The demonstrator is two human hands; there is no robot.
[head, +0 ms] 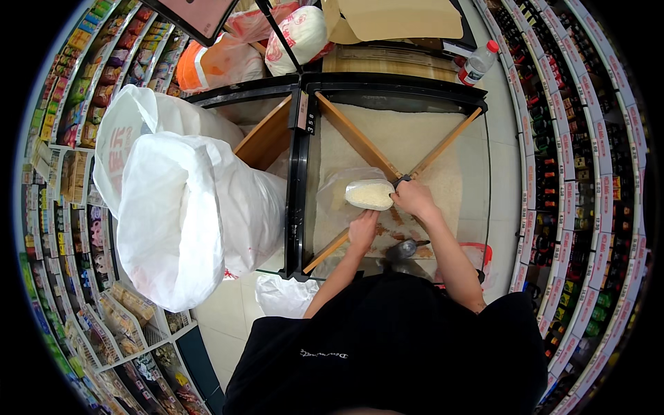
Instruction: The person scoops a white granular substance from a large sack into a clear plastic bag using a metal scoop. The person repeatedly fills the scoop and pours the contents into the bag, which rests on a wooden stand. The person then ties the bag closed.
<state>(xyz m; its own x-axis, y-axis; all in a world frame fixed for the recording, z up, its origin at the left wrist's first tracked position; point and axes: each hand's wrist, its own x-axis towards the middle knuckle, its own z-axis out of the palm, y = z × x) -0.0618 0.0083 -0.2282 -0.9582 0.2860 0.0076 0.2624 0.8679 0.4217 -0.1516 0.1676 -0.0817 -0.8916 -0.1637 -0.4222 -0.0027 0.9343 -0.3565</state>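
A clear plastic scoop [367, 194] full of white rice is in the middle of the view, above a divided bin. My right hand [415, 198] grips it at its right end. Curled fingers of my left hand [363, 228] touch the scoop's lower edge from the near side; what they grip is hidden. A thin clear plastic bag [332, 189] spreads just left of and behind the scoop's mouth. Rice [353, 129] covers much of the bin floor, with brownish patches [402, 220] nearer me. Another clear scoop [402, 250] with a dark handle lies near the front edge.
Wooden boards [358, 135] cross the bin, framed by a black rim [295, 207]. Large white woven sacks [207, 207] stand open at the left. A bottle with a red cap [477, 63] is at the far right corner. Stocked shelves [565, 207] line both sides.
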